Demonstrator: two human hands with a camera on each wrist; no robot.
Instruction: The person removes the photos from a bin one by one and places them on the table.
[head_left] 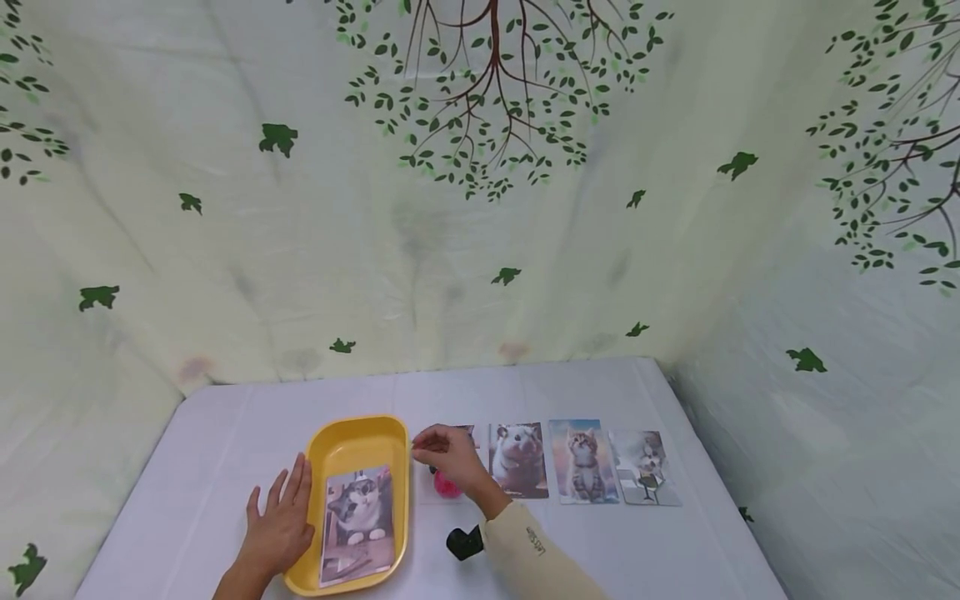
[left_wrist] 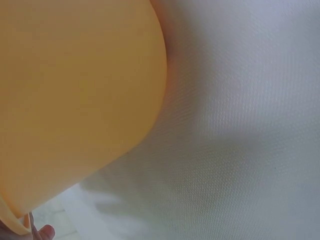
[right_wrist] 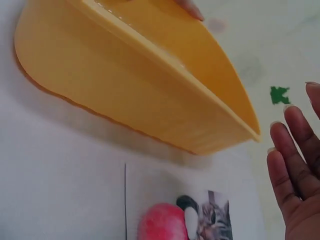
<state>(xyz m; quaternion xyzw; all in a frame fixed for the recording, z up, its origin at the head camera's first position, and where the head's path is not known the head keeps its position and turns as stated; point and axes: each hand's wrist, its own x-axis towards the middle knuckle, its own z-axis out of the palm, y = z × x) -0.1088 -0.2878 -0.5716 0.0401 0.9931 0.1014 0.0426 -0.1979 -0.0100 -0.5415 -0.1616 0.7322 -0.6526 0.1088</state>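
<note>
Yellow, smooth, round-cornered tray (head_left: 358, 446) stands between widely spread left fingers (head_left: 292, 483) and loosely parted right fingers (right_wrist: 281, 172)

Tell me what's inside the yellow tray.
A card with a cat picture lies in the yellow tray, toward its near end. What lies under the card is covered, so I can't tell if there are more.

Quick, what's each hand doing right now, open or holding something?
Left hand: open, touching the left rim of the rounded yellow plastic tray.
Right hand: open, near the tray's right rim, nothing visibly held.
</note>
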